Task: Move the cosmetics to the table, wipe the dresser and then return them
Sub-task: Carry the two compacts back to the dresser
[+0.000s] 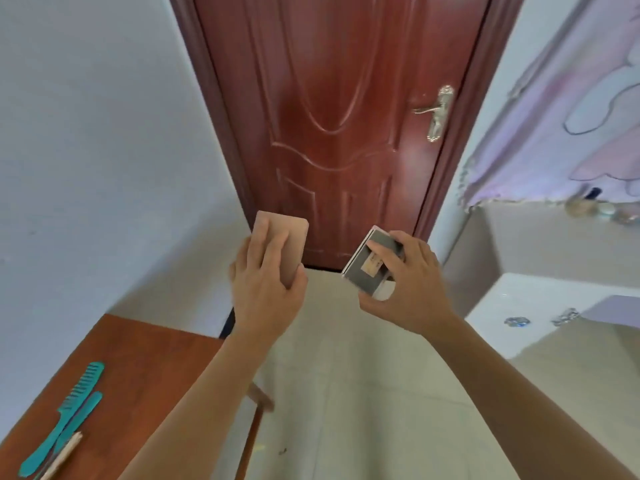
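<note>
I'm watching table (pixel 149 355) running off the left edge | jars (pixel 588 207) blurring past telling | right hand (pixel 412 285) covering grey box (pixel 358 277) label | left hand (pixel 263 289) hiding pink box (pixel 294 237) base

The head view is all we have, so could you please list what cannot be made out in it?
All in the head view:
Grey box: label blurred, partly under the right hand.
Pink box: only a plain face shows; the left hand covers its lower part.
Small items on the dresser: blurred, cut by the right edge.
Pale stick on the table: cut by the bottom edge.
</note>
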`<state>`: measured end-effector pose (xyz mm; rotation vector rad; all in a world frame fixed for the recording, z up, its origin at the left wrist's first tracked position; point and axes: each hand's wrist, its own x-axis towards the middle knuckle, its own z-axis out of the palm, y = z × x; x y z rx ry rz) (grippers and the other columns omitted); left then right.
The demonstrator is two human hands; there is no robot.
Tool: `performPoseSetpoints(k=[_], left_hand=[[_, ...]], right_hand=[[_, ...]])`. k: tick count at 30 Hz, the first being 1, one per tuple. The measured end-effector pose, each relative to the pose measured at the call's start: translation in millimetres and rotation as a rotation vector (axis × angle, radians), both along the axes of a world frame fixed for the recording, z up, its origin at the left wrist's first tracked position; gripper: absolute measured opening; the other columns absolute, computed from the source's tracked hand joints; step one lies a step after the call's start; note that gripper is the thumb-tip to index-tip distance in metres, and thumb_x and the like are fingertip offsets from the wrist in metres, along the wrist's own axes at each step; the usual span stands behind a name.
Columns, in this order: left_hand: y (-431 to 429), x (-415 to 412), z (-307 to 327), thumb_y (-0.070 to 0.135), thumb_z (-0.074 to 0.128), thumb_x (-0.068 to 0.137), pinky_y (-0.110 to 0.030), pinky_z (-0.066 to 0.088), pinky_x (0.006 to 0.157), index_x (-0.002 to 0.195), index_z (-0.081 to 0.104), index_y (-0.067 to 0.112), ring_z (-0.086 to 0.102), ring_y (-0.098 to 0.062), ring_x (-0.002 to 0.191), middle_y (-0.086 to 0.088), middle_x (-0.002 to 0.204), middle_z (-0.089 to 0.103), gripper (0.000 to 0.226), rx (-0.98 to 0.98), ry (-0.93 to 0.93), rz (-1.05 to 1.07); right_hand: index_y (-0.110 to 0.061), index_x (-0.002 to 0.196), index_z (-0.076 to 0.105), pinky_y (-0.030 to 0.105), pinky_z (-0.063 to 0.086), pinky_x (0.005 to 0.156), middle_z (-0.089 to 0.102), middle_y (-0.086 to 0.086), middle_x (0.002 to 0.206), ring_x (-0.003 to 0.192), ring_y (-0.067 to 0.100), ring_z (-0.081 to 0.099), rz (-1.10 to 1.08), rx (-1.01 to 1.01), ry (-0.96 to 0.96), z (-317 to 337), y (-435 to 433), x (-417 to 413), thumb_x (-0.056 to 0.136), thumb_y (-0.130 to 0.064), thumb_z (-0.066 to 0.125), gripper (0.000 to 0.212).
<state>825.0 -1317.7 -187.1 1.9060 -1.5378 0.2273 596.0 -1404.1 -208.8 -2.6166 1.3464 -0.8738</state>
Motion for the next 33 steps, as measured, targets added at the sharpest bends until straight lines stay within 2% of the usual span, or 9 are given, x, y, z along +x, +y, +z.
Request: performPoseSetpoints(k=[6,11,18,23,27,33], left_hand=[[-96,-190,22,0.031,0.061,0.084,-0.052,0.039,0.097,0.134,0.054,0.022,0.039,-0.031,0.132,-0.005,0.156,0.032,0.051,-0.036,-0.088,-0.281],[-161,-302,30,0.037,0.057,0.084,-0.050,0.040,0.095,0.134,0.053,0.025,0.038,-0.030,0.134,-0.002,0.158,0.028,0.051,-0.054,-0.153,-0.466],[-265,-428,15,0.037,0.058,0.083,-0.046,0.048,0.080,0.132,0.055,0.022,0.045,-0.031,0.127,-0.005,0.158,0.029,0.052,-0.074,-0.158,-0.739],[-353,-522,28,0.028,0.066,0.081,-0.049,0.047,0.085,0.134,0.051,0.020,0.044,-0.030,0.124,-0.005,0.158,0.027,0.055,-0.095,-0.058,-0.908],[-415,-597,46,0.029,0.068,0.081,-0.044,0.044,0.087,0.134,0.052,0.020,0.043,-0.029,0.127,-0.006,0.158,0.028,0.056,-0.126,-0.030,-1.029],[-471,-687,25,0.031,0.069,0.083,-0.046,0.050,0.089,0.134,0.052,0.018,0.044,-0.028,0.127,-0.005,0.157,0.029,0.056,-0.065,-0.031,-1.145]], right_hand=[[-0.025,0.130,0.060,0.042,0.045,0.094,0.049,0.009,0.135,0.116,0.028,0.049,-0.245,-0.069,-0.082,21,-39,-201,0.061,-0.054,0.071,0.076],[-0.024,0.130,0.061,0.043,0.045,0.092,0.050,0.011,0.134,0.114,0.031,0.049,-0.421,-0.097,-0.113,27,-61,-317,0.061,-0.054,0.072,0.076],[-0.025,0.130,0.062,0.041,0.044,0.095,0.050,0.010,0.134,0.116,0.031,0.049,-0.647,-0.094,-0.107,18,-108,-431,0.058,-0.050,0.073,0.076],[-0.027,0.134,0.058,0.045,0.044,0.098,0.048,0.011,0.134,0.119,0.033,0.047,-0.807,-0.073,0.001,41,-157,-514,0.059,-0.053,0.074,0.081],[-0.031,0.136,0.054,0.044,0.042,0.098,0.046,0.010,0.137,0.120,0.032,0.045,-0.952,-0.100,0.062,65,-191,-578,0.061,-0.060,0.066,0.082],[-0.030,0.136,0.054,0.049,0.042,0.100,0.044,0.008,0.138,0.120,0.032,0.043,-1.105,-0.048,0.051,49,-215,-652,0.062,-0.061,0.066,0.082]])
